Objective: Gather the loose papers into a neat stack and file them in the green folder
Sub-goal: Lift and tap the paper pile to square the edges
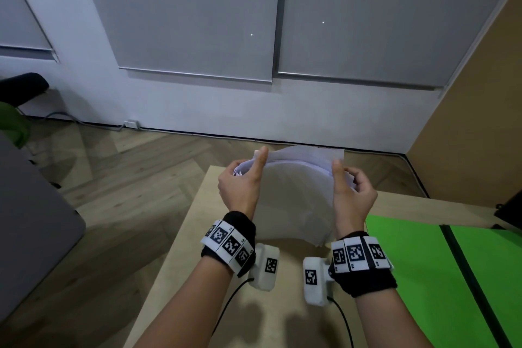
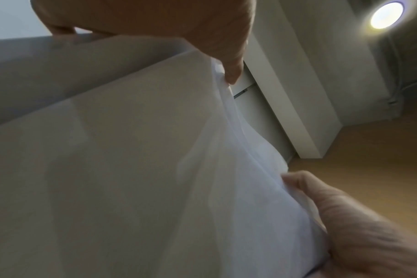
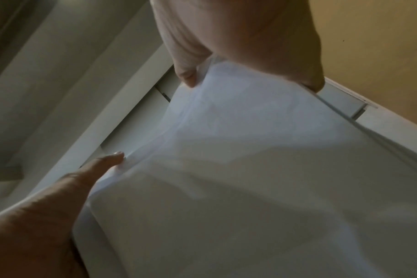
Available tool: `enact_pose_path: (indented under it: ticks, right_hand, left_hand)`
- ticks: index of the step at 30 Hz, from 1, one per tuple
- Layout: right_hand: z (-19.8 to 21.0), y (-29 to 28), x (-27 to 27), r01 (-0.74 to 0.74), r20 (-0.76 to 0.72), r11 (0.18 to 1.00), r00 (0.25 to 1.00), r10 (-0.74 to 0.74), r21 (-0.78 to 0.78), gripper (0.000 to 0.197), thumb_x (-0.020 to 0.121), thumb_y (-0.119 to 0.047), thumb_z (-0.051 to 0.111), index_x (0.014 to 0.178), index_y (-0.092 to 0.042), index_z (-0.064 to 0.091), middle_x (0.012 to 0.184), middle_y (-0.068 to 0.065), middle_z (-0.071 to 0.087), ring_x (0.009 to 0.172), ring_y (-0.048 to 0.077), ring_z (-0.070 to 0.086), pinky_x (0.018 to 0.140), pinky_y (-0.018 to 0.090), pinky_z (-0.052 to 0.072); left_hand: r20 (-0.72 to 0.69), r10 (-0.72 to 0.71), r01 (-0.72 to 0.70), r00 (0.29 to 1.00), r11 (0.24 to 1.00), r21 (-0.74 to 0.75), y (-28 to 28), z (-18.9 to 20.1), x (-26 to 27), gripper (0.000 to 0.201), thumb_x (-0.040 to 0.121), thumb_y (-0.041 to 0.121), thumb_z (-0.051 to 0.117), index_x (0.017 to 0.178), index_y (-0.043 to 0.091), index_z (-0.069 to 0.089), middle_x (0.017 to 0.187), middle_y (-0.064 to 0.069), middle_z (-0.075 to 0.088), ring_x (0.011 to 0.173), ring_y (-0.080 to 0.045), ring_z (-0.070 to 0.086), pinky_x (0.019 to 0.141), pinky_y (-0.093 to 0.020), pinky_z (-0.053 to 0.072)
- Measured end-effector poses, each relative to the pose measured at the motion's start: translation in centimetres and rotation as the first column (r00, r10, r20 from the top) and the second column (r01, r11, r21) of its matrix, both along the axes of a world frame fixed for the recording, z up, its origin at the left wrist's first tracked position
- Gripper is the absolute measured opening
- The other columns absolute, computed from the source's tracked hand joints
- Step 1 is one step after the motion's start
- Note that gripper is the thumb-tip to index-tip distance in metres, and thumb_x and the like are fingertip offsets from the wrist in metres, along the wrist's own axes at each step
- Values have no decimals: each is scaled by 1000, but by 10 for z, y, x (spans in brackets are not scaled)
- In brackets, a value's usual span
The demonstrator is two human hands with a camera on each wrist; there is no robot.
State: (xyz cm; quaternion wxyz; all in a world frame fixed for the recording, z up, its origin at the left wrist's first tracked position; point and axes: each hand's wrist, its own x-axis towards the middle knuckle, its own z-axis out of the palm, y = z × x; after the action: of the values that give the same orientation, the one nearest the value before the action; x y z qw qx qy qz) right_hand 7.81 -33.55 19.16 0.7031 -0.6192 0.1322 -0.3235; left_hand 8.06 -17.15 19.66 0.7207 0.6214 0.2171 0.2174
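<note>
A bundle of white papers (image 1: 296, 195) stands upright on the light wooden table (image 1: 180, 257), bowed towards me, its lower edge near the table top. My left hand (image 1: 243, 181) grips its left side, thumb on the near face and fingers behind. My right hand (image 1: 353, 192) grips the right side the same way. Both wrist views are filled by the papers (image 2: 131, 169) (image 3: 250, 188), with a thumb in front and fingertips curled over the sheets' edge. The green folder (image 1: 440, 277) lies open and flat on the table to the right of the right hand.
The table's left edge drops to a herringbone wood floor (image 1: 113, 178). A grey surface (image 1: 34, 220) sits at the far left, a dark object (image 1: 511, 209) at the table's right edge. White wall and blinds stand ahead, a tan panel (image 1: 466, 121) on the right.
</note>
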Motion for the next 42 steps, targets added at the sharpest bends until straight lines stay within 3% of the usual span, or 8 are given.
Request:
enact_pose_path:
  ticks: [5, 8, 15, 21, 24, 28, 39, 42]
  right_hand:
    - [-1, -10, 3, 31, 13, 1000, 999, -31, 2, 14, 83, -16, 65, 73, -25, 65, 72, -12, 63, 66, -9, 53, 76, 24, 45]
    - [-7, -17, 0, -175, -74, 982, 983, 170, -71, 20, 82, -25, 70, 102, -22, 66, 96, -21, 62, 85, -14, 56, 82, 17, 46]
    - [-10, -21, -10, -298, -109, 955, 949, 296, 0, 17, 78, -3, 72, 93, -11, 69, 66, -18, 73, 62, -6, 67, 59, 11, 52]
    - [-6, -20, -26, -360, -89, 928, 925, 368, 98, 56, 59, -40, 80, 101, -3, 69, 78, -6, 74, 65, -2, 67, 61, 14, 52]
    - [-7, -11, -25, -203, -63, 971, 975, 212, 127, 40, 71, -33, 79, 101, -12, 63, 80, -9, 61, 62, -8, 60, 56, 3, 44]
    - [9, -2, -20, -112, 31, 994, 993, 113, -13, 18, 75, -30, 77, 85, -17, 70, 81, -6, 66, 78, 4, 57, 75, 15, 46]
    - [-10, -16, -14, -258, 46, 964, 964, 260, -58, 9, 88, -20, 62, 91, -21, 54, 109, -3, 67, 95, 1, 64, 92, 27, 50]
    - [-28, -17, -11, -467, -128, 862, 884, 449, -200, 62, 68, -20, 79, 121, -23, 47, 124, -15, 54, 100, -11, 59, 82, 12, 50]
  left_hand:
    - [-4, -5, 5, 1000, 1000, -2, 6, 0, 8, 52, 60, 58, 78, 71, 8, 69, 69, -7, 71, 70, -25, 69, 80, -48, 59]
    - [39, -112, 113, 993, 993, -23, 8, 0, 10, 45, 66, 50, 79, 75, 7, 70, 73, -7, 68, 70, -19, 63, 81, -47, 57]
    - [137, -148, 154, 979, 988, -33, 8, 10, 10, 46, 70, 44, 81, 78, 1, 68, 68, 1, 58, 67, -13, 53, 68, -32, 47]
    - [105, -130, 136, 986, 989, -54, 12, -4, 3, 56, 60, 55, 81, 73, 1, 70, 67, -3, 61, 67, -17, 58, 67, -37, 50]
    - [54, -104, 106, 993, 994, -33, 9, -12, -2, 46, 62, 51, 82, 60, 8, 65, 54, 10, 57, 62, -17, 59, 65, -38, 52]
    - [45, -57, 57, 997, 998, -5, 7, -9, -4, 48, 58, 58, 82, 54, 17, 58, 55, 7, 58, 60, -17, 57, 65, -39, 53]
    - [116, -68, 67, 991, 998, 8, 11, -13, 7, 29, 68, 40, 83, 70, 15, 69, 69, -1, 66, 66, -14, 60, 66, -30, 51]
    - [91, -202, 182, 975, 964, 196, 11, -26, 13, 27, 71, 23, 84, 84, 4, 70, 80, -2, 65, 76, -10, 58, 72, -22, 46]
